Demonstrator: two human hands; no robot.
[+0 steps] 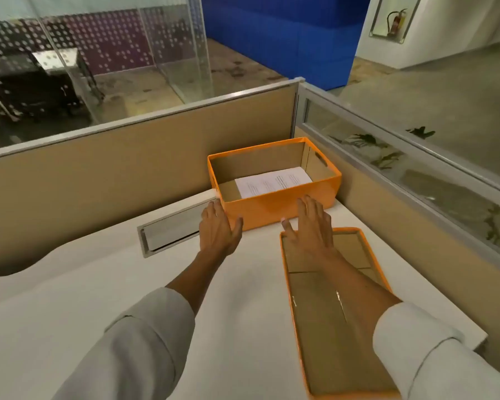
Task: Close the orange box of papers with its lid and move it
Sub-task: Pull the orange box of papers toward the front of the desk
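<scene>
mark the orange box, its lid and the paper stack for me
orange box [274,210], head view, on its near outer wall.
lid [329,336], head view, on its upturned brown inside.
paper stack [272,183], head view, on the top white sheet inside the box.

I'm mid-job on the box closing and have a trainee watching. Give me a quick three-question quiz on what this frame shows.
1. True or false: the lid already sits on the orange box.
2. Where do the papers lie?
A. on the desk beside the box
B. inside the box
C. on the lid
3. Fill in: the lid lies on the desk with its brown inside facing ____.

Key
1. False. The box is open; the lid lies apart on the desk, nearer the person, under the right hand.
2. B.
3. Up. The left hand is open beside the box's near left corner; neither hand grips anything.
</scene>
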